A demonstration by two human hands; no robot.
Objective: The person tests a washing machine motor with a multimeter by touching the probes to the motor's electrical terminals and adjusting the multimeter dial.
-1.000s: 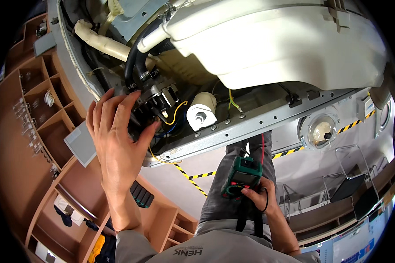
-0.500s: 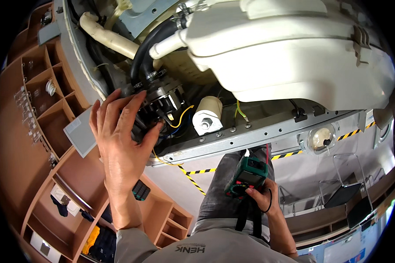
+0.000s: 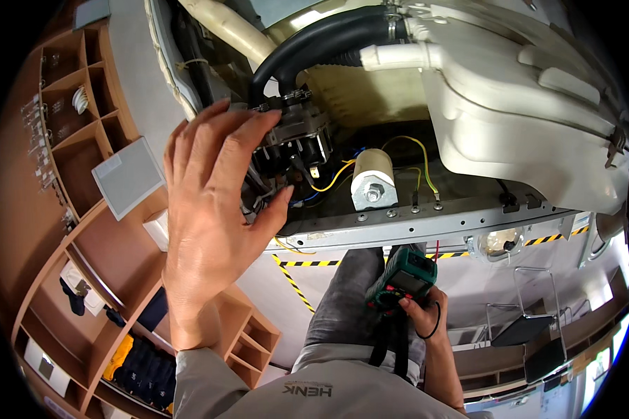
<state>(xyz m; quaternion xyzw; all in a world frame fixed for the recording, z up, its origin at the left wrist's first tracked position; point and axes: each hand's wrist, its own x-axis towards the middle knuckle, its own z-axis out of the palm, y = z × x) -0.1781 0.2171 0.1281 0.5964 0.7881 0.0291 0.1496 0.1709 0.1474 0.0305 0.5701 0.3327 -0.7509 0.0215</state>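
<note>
My left hand (image 3: pixel 210 192) is raised at the left side of a black pump (image 3: pixel 297 133), fingers spread and curved, thumb apart, with nothing seen in the grasp. Whether the fingertips touch the pump is hard to tell. A thick black hose (image 3: pixel 321 35) rises from the pump, and a yellow wire (image 3: pixel 335 180) runs beside it. Right of the pump sits a white cylinder (image 3: pixel 374 167) with a bolt in its end, behind a metal rail (image 3: pixel 454 216). Lower down, my right hand (image 3: pixel 424 315) is closed around a green multimeter (image 3: pixel 403 279), from which a red lead rises.
A large white plastic housing (image 3: pixel 517 133) fills the upper right. Wooden shelving (image 3: pixel 91 244) with compartments stands on the left. Black-and-yellow tape (image 3: pixel 295 286) marks the floor, and a chair (image 3: pixel 524 328) stands at the right.
The view has shifted, so the pump and white housing now sit further right in the picture. My left hand stays spread beside the pump. The multimeter remains in my right hand.
</note>
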